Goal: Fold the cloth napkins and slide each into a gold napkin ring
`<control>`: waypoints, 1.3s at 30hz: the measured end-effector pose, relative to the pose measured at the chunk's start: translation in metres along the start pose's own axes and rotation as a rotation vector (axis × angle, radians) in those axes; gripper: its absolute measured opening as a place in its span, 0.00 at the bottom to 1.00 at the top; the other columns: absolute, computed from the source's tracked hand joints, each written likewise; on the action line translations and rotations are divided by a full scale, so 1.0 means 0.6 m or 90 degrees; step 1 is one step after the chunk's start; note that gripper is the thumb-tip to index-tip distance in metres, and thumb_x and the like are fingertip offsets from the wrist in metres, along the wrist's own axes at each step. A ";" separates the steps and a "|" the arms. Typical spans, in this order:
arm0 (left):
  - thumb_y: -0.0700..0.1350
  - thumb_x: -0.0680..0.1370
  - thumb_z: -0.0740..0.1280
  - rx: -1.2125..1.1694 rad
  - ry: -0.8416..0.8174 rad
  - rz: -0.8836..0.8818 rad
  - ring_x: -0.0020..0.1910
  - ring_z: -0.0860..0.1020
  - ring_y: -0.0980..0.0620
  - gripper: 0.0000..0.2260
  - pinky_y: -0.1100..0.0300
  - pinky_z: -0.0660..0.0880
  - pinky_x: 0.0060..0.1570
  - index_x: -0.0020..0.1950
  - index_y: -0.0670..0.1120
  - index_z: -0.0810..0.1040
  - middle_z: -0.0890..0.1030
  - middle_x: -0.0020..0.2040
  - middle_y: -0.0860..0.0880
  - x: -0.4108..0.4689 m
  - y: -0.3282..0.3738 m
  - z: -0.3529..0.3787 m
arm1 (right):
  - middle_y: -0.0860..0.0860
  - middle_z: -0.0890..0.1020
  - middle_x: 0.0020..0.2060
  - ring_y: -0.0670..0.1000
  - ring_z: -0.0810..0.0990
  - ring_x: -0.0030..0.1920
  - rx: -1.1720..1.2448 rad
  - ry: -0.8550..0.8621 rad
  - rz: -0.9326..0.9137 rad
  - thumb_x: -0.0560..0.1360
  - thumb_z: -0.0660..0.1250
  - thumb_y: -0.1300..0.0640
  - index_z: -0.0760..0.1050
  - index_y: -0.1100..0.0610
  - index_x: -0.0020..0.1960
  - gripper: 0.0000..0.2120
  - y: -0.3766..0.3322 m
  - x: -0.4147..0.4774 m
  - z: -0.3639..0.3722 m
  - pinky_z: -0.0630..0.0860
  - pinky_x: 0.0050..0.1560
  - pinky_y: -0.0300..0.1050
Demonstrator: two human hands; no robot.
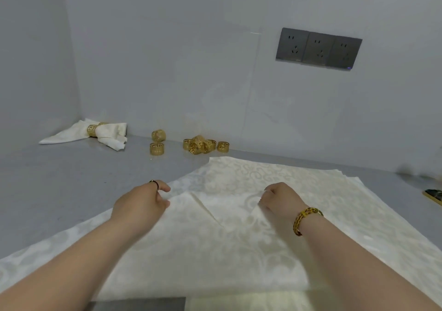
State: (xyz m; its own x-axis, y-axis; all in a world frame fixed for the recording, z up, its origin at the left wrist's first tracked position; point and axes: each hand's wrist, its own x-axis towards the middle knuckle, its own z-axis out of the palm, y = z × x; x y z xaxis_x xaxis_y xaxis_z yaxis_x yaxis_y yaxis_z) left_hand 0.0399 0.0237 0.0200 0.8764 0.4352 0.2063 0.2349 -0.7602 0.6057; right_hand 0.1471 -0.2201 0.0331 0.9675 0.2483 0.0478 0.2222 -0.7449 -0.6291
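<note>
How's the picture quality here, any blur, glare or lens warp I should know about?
Head view: light is soft and even, shadows faint, no hard glare; the napkin pattern washes out mid-cloth; wide-angle warp tilts the socket panel; a blurry smear sits at the right edge of the table.

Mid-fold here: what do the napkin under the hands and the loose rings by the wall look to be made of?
The napkin: woven cloth, likely damask, cream with a faint sheen; tone-on-tone scrolls show. The rings: probably gold-finished metal, shiny, with cut-out key-pattern walls; plastic cannot be ruled out.
</note>
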 end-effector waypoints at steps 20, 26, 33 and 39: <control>0.52 0.78 0.62 0.051 -0.152 0.006 0.65 0.70 0.54 0.19 0.63 0.66 0.59 0.68 0.53 0.65 0.70 0.67 0.54 0.167 -0.031 0.050 | 0.50 0.62 0.26 0.50 0.61 0.27 -0.107 -0.017 0.090 0.74 0.58 0.58 0.57 0.56 0.29 0.17 -0.043 0.250 0.100 0.58 0.30 0.41; 0.47 0.77 0.63 0.074 -0.181 -0.004 0.59 0.72 0.54 0.16 0.66 0.66 0.54 0.64 0.52 0.68 0.72 0.61 0.53 0.175 -0.041 0.038 | 0.50 0.61 0.25 0.50 0.60 0.27 -0.136 -0.036 0.089 0.73 0.58 0.58 0.58 0.56 0.29 0.16 -0.043 0.252 0.097 0.58 0.30 0.40; 0.46 0.77 0.63 0.097 -0.154 -0.007 0.48 0.71 0.56 0.10 0.65 0.66 0.45 0.58 0.53 0.71 0.71 0.49 0.55 0.173 -0.050 0.042 | 0.51 0.62 0.26 0.49 0.60 0.27 -0.125 -0.003 0.066 0.72 0.59 0.59 0.58 0.57 0.29 0.16 -0.033 0.253 0.097 0.57 0.29 0.41; 0.51 0.80 0.57 0.187 -0.162 0.054 0.61 0.70 0.54 0.15 0.63 0.66 0.57 0.66 0.53 0.67 0.70 0.65 0.54 0.154 -0.034 0.034 | 0.51 0.66 0.26 0.49 0.64 0.28 -0.134 0.025 0.065 0.72 0.61 0.60 0.61 0.57 0.29 0.14 -0.033 0.253 0.097 0.61 0.29 0.40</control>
State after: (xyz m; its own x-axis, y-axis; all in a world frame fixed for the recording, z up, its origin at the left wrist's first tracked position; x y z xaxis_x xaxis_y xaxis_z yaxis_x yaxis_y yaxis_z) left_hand 0.1243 0.0695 0.0113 0.9654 0.2593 0.0263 0.2352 -0.9102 0.3409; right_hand 0.2823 -0.1317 0.0076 0.9893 0.1438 0.0245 0.1390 -0.8790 -0.4562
